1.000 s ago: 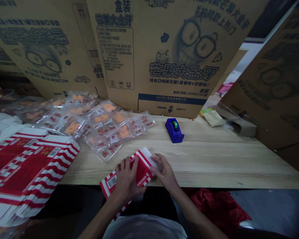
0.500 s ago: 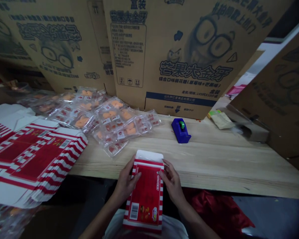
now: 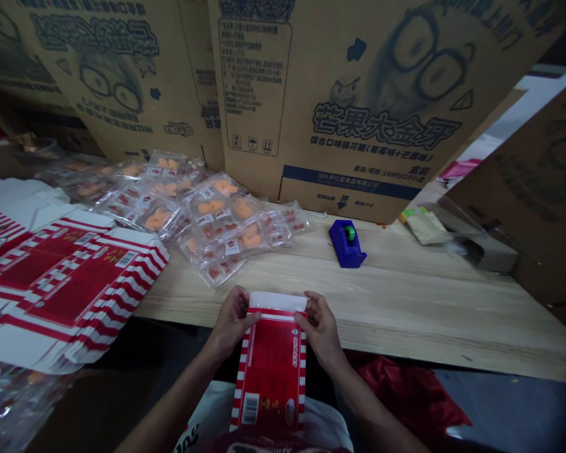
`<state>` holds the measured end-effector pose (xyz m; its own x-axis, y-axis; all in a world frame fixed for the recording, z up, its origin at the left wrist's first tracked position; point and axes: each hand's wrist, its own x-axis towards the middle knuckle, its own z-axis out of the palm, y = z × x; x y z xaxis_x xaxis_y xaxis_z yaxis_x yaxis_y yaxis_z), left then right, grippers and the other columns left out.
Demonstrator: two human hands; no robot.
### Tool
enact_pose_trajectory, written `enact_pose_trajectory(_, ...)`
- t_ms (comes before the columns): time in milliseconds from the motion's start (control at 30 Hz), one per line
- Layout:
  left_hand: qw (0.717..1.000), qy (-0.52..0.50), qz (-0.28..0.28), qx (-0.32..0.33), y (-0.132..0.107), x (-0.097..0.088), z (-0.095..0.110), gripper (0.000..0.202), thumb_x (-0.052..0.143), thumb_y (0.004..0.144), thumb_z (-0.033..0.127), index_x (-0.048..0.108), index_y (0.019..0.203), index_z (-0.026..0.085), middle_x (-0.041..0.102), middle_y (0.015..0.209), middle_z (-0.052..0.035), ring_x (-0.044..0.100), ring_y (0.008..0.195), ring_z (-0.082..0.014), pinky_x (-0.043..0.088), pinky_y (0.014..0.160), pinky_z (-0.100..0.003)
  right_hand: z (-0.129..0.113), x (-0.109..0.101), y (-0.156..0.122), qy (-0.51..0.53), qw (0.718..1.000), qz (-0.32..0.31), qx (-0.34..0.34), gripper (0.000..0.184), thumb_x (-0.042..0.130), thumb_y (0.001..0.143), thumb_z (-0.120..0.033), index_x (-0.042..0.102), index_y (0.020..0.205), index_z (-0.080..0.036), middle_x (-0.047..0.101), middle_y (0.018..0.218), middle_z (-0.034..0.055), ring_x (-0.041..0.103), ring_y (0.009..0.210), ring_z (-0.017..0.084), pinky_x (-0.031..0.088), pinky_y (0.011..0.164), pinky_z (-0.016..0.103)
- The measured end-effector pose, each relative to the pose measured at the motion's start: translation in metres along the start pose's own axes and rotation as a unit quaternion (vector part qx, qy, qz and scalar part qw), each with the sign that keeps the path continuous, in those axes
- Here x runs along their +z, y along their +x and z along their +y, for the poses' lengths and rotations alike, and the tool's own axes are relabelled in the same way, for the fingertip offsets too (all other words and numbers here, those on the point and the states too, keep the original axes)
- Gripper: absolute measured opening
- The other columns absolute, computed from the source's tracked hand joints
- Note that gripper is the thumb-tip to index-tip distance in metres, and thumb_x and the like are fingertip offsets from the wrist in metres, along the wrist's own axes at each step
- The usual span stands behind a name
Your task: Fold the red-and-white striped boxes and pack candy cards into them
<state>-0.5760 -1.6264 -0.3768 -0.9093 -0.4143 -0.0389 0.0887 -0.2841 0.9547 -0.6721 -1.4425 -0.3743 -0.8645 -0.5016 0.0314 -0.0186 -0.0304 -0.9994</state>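
- A slim red cardboard box with white striped edges [image 3: 272, 358] is held in front of the person's body, at the near side of a pale wood-grain counter [image 3: 405, 302], its printed panel and barcode facing up.
- The left hand [image 3: 230, 318] pinches the box's far left corner, thumb on the printed panel, fingers curled around the side.
- The right hand [image 3: 321, 327] mirrors it at the far right corner, thumb on the panel, fingers by the white edge.
- Done, as far as shows: this box is off the pile and lined up squarely between both hands.
- Left, by the look of it: a plain white cardboard flap [image 3: 278, 301] at the far end stands out, not yet tucked in. The near end is too dim to judge, and whether anything is inside cannot be told.
- Many more pieces wait: a stack of flattened red-and-white striped cartons [image 3: 70, 283] lies at the left, its near part jutting past the counter's edge.
- A heap of clear plastic packets with orange and reddish pieces [image 3: 217, 220] lies loose on the counter beyond the box, well supplied.
- A blue plastic tape dispenser with a green roll [image 3: 347, 245] sits apart to the right of the packets, with neither hand on it.
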Motion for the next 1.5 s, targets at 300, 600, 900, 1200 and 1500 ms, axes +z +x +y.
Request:
enact_pose_trajectory(300,0.972,0.195,-0.114,0.055,0.002,-0.023,0.017,0.018,0.069,0.077,0.033,0.072,0.078,0.015,0.056,0.079,-0.0040,0.054,0.074,-0.0154,0.041,0.063,-0.023,-0.009,-0.005,-0.003,-0.112,0.989,-0.069,-0.065,0.019,0.059,0.087,-0.035,0.070,0.084,-0.020,0.067,0.106,0.0083,0.061,0.100,0.022,0.047,0.085,0.031)
enact_pose_trajectory(600,0.981,0.148,-0.126,-0.025,0.013,-0.030,0.028,0.016,0.077,0.068,0.032,0.075,0.072,0.016,0.066,0.067,-0.0037,0.057,0.061,-0.0143,0.041,0.059,-0.024,-0.026,-0.007,0.023,-0.139,0.979,-0.150,0.020,0.017,0.073,0.072,-0.033,0.067,0.074,-0.017,0.066,0.067,0.0015,0.058,0.061,0.015,0.044,0.056,0.025)
enact_pose_trajectory(900,0.983,0.107,-0.152,-0.013,0.016,-0.028,0.042,0.022,0.074,0.073,0.032,0.070,0.062,0.013,0.061,0.065,-0.0018,0.053,0.060,-0.0109,0.039,0.058,-0.022,-0.041,-0.010,0.033,-0.150,0.973,-0.177,-0.015,0.021,0.067,0.079,-0.033,0.067,0.068,-0.016,0.066,0.065,0.0019,0.059,0.060,0.014,0.044,0.057,0.024)
enact_pose_trajectory(1200,0.992,-0.055,-0.076,-0.079,-0.004,0.000,0.006,0.030,0.080,0.068,0.027,0.073,0.095,0.016,0.071,0.095,-0.0079,0.064,0.082,-0.0190,0.050,0.074,-0.028,-0.033,-0.012,0.003,-0.146,0.984,-0.085,-0.063,0.014,0.069,0.080,-0.032,0.069,0.081,-0.018,0.070,0.083,0.0051,0.064,0.076,0.018,0.050,0.066,0.026)
enact_pose_trajectory(1500,0.998,-0.014,-0.036,-0.050,0.003,0.016,-0.002,0.018,0.079,0.067,0.028,0.073,0.081,0.017,0.069,0.086,-0.0039,0.062,0.077,-0.0169,0.048,0.069,-0.026,-0.021,-0.009,-0.008,-0.146,0.985,-0.015,-0.091,0.006,0.066,0.079,-0.027,0.064,0.077,-0.022,0.067,0.084,0.0046,0.063,0.081,0.022,0.050,0.073,0.032)
